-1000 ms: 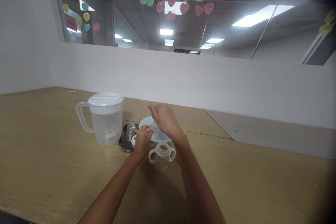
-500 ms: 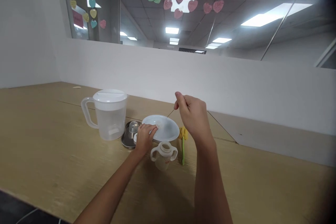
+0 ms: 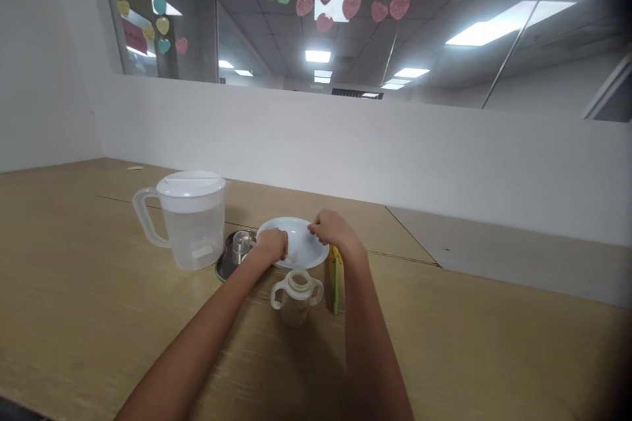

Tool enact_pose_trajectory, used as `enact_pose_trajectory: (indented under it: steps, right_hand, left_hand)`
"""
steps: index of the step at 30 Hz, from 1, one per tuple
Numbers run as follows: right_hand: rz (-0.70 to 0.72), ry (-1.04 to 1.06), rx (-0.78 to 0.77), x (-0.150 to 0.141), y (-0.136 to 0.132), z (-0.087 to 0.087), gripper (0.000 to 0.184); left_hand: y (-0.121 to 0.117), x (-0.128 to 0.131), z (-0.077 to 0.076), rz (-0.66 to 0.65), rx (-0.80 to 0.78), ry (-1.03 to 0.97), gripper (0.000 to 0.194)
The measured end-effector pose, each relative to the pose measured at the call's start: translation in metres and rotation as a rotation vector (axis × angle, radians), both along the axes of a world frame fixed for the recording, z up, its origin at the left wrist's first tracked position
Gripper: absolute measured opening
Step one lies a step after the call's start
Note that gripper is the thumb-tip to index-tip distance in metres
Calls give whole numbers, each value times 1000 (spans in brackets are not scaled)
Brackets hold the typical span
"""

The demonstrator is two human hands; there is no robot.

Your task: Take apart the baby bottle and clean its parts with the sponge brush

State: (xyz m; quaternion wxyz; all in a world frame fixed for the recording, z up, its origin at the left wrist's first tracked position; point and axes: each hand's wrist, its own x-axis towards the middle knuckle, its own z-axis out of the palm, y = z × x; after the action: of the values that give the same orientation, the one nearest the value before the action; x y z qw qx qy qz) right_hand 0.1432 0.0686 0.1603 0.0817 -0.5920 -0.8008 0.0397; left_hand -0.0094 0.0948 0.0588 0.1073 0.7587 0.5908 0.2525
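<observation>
I saw both hands meet over a shallow white round plate (image 3: 296, 231) on the pale wooden surface (image 3: 99, 316). The left hand (image 3: 273, 243) was curled at the plate's near left rim, fingers bent down onto something small and pale; from this blurred view I could not tell exactly what it gripped. The right hand (image 3: 332, 233) sat at the plate's right rim with thumb and fingers pinched closed, perhaps on a thin item too fine to make out. Just in front of the plate stood a small clear two-handled baby cup (image 3: 297, 295), open at the top. To its right lay a green-handled brush with a yellow head (image 3: 336, 279). Left of the plate was a small round steel dish (image 3: 232, 262) holding a clear cap, and beyond that a translucent plastic jug with a white lid (image 3: 190, 218). To handle the small piece well, I judged both hands should stay low over the plate, so a slip would land there.
</observation>
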Motion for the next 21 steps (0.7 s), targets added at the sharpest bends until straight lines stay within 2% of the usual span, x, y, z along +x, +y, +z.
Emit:
enact_pose_trajectory:
  steps: [2,5,8,11,14,16,19,21]
  right_hand:
    - [-4,-14,-76,3,6,-5,18]
    - [-29,-23,-111,7,16,-15,21]
    - [-32,-16,-113,9,25,-22,21]
    - [-3,54,-36,9,25,-18,26]
    - [119,463,88,10,7,-1,45]
    - [228,700,29,11,-15,13,51]
    - [366,605,10,12,-53,32,39]
    - [356,474,36,12,-73,38,34]
  left_hand:
    - [10,-2,0,-64,-66,-55,8]
    - [16,-9,4,-107,-35,-144,12]
    - [10,-16,15,-90,80,-211,25]
    - [-6,-18,30,-120,166,-384,32]
    - [-30,-13,46,-163,176,-587,34]
    - [-48,-8,55,-186,167,-643,34]
    - [-71,-1,61,-237,160,-667,30]
    - [-81,2,58,-258,144,-652,29]
